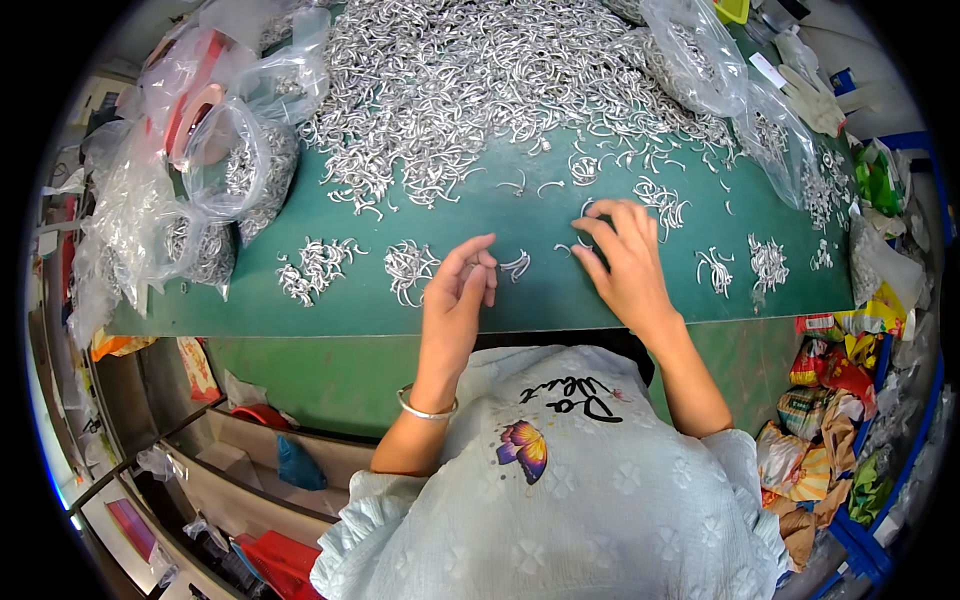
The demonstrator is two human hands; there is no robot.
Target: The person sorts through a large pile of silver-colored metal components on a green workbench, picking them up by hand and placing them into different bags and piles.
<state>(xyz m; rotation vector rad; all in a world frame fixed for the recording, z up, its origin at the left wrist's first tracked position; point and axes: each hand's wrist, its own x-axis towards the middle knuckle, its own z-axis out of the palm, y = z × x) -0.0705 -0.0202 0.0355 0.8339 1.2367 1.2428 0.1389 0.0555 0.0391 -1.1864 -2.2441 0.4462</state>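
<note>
The person is leaning over a green table (560,300) and working among small curved silver metal hooks. The left hand (455,300) is resting on its edge near the front of the table, fingers gently curled with thumb and forefinger tips drawn close together; it may be pinching a hook, but the piece is too small to tell. Just beside those fingertips a small cluster of hooks (516,265) is lying flat, its long axis running roughly left to right. The right hand (625,260) is lying palm down with fingers spread and bent, the fingertips pressing onto loose hooks (583,243) on the table surface, holding nothing. Sorted little bunches (318,268) are sitting in a row along the near side, another bunch (768,262) lying to the right. A large heap of hooks (470,80) is covering the far half of the table, with clear plastic bags (235,165) of hooks piled at the left.
</note>
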